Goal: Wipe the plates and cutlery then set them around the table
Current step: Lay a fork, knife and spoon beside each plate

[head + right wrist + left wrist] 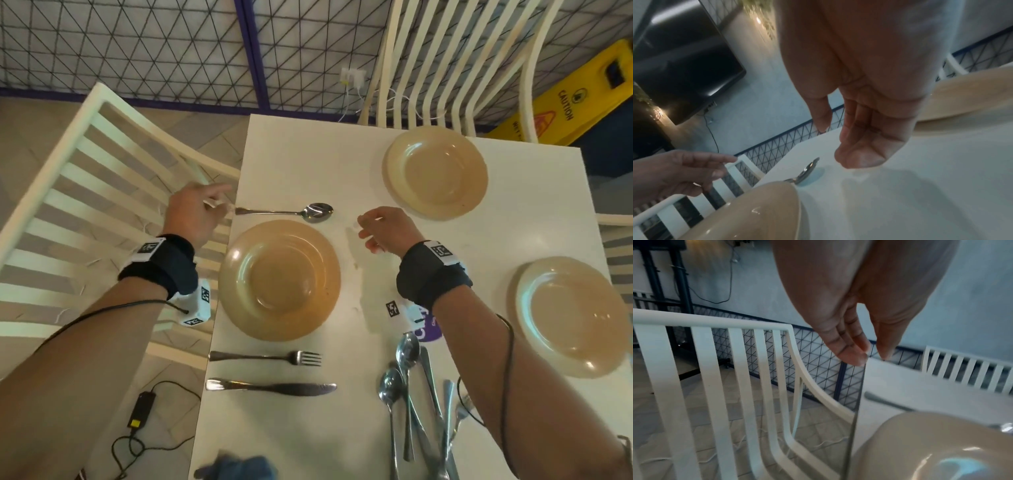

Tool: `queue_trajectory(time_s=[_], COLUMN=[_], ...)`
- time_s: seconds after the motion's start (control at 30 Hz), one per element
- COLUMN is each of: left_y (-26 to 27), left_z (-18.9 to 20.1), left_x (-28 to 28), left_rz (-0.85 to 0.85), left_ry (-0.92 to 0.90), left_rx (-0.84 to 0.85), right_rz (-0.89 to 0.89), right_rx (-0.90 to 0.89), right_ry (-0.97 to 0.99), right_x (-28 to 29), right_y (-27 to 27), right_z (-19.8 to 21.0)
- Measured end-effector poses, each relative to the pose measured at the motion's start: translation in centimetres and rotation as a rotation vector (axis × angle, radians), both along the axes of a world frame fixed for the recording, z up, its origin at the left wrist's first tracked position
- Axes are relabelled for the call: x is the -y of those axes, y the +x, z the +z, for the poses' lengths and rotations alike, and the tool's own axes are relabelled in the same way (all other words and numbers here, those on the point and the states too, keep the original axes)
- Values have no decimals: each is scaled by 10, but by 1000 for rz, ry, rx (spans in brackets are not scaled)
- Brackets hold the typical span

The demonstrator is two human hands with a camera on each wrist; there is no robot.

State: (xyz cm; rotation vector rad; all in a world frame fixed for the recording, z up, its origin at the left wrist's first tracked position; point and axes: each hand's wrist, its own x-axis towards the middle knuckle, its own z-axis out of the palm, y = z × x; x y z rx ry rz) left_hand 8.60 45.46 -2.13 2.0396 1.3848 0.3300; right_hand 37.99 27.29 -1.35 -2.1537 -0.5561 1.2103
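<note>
Both hands hover empty with loose fingers, left hand just off the spoon handle's end, right hand beyond its bowl, the spoon lying flat on the table beside the near plate.

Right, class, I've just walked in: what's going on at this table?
A person is laying the table. One place is set: plate with spoon beyond it, fork and knife nearer. Both hands, left and right, hover empty by the spoon. Two more plates and loose cutlery wait.
</note>
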Motion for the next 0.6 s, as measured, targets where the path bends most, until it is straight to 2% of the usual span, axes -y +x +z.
queue_trajectory(time_s=[0.1, 0.27, 0.4, 0.53, 0.6], left_y=[-1, 16, 38, 57, 64], left_z=[33, 61, 63, 47, 36], left_x=[33, 124, 210, 293, 328], left_rz=[26, -35, -188, -220, -301], left_ry=[36, -76, -155, -417, -379], left_rx=[120, 243, 198, 159, 93], right_rz=[-13, 10, -41, -106, -109], right_rx=[59, 145, 184, 323, 386], right_ry=[33, 15, -1, -40, -87], right_x=[51, 148, 217, 281, 307], right_y=[6, -7, -20, -23, -20], right_z=[11, 17, 10, -1, -12])
